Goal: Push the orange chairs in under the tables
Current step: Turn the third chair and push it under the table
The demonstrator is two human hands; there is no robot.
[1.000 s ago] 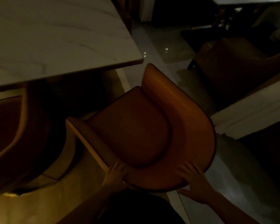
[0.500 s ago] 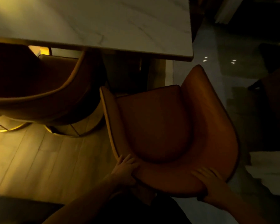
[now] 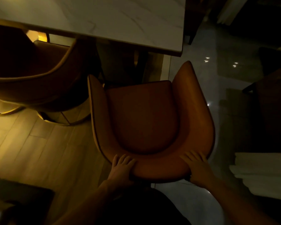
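Under table (image 3: 104, 18) now squared orange chair (image 3: 146, 114); left hand (image 3: 122, 169), right hand (image 3: 197, 168) gripping backrest (seat not yet tucked).

two orange leather tub chairs show: one curved-back orange chair (image 3: 152, 120) just in front of the white marble table (image 3: 104, 18), near its right corner, and a second orange chair (image 3: 32, 82) at the left, partly tucked under the same table's edge. one marble table is fully recognisable. two bare hands are on the nearer chair's back rim, the left hand (image 3: 122, 169) and the right hand (image 3: 198, 169). right of that chair lies one pale slab-like shape (image 3: 263, 172); what it is cannot be told.
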